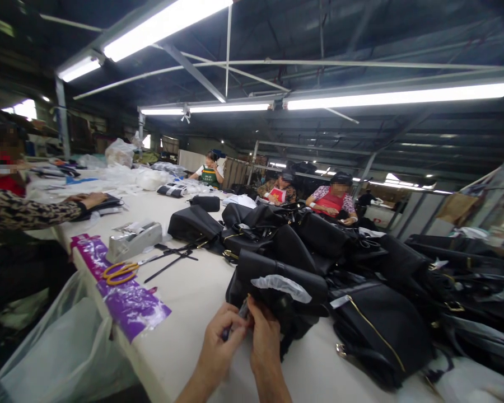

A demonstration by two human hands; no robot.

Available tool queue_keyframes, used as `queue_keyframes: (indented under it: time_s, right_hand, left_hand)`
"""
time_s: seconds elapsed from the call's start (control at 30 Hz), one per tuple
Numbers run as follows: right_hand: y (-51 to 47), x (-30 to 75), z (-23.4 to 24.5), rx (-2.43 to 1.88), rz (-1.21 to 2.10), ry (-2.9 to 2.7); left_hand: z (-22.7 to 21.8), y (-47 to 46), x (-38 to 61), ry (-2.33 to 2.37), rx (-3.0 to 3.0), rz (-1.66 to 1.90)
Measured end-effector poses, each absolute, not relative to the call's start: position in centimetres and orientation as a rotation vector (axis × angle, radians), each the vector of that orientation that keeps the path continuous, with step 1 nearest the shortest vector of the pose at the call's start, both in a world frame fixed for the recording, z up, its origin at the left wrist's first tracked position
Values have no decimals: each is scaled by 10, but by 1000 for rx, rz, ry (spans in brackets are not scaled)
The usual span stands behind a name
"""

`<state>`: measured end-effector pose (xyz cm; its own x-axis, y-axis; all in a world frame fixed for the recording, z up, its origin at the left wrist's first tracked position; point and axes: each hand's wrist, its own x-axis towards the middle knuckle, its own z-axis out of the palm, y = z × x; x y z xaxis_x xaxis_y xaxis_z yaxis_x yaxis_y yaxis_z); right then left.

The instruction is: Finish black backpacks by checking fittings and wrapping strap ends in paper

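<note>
Close together at the near side of the table, my left hand (223,340) and my right hand (264,333) are both closed, fingertips meeting. Between them is a small, narrow, dark greyish piece (243,310), mostly covered by my fingers; its kind is not clear. Right behind my hands stands a black bag (277,267), its handle in a clear plastic wrap (282,287). My right hand is against the bag's front, and part of the bag is hidden behind it.
Many black bags (382,324) with gold zips pile up to the right. On the left lie yellow-handled scissors (121,273), a purple plastic sheet (130,308), a tape dispenser (135,240) and black straps (168,263). A plastic bag (59,347) hangs at the table edge. Co-workers (210,174) sit around.
</note>
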<state>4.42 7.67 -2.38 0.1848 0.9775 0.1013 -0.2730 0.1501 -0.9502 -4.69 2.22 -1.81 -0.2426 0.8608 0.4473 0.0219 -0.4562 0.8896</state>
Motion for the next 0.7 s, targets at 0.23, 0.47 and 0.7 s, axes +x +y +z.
queue_keyframes:
  time_s: [0.23,0.47,0.7]
  right_hand:
    - [75,45,-25,-944,1209,-945]
    - [71,46,-18,-923,1279,-894]
    - [66,43,-7,-915,1261,-873]
  left_hand:
    - [-3,25,-48,1040,913,1589]
    - [9,40,-41,1159,932,1486]
    - [28,43,-50,1149,977,1258]
